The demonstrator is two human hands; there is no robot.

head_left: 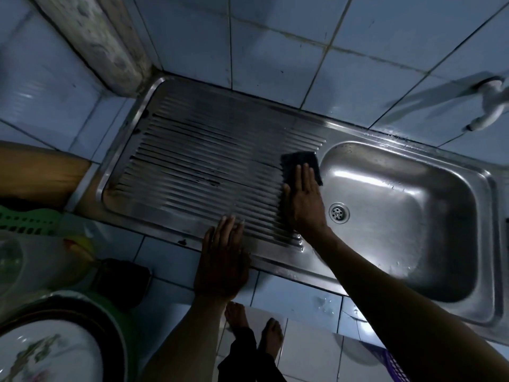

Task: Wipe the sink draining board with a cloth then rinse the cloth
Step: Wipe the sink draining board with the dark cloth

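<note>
Pressing cloth [300, 166] flat at draining board's [192, 161] basin edge, right hand [304, 201]; left hand [223, 260] flat.

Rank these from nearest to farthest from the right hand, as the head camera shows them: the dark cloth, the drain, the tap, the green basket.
From the right hand:
1. Dark cloth, under its fingers, touching.
2. Drain, in the basin just to its right.
3. Tap, on the wall, upper right.
4. Green basket, far left edge.
</note>
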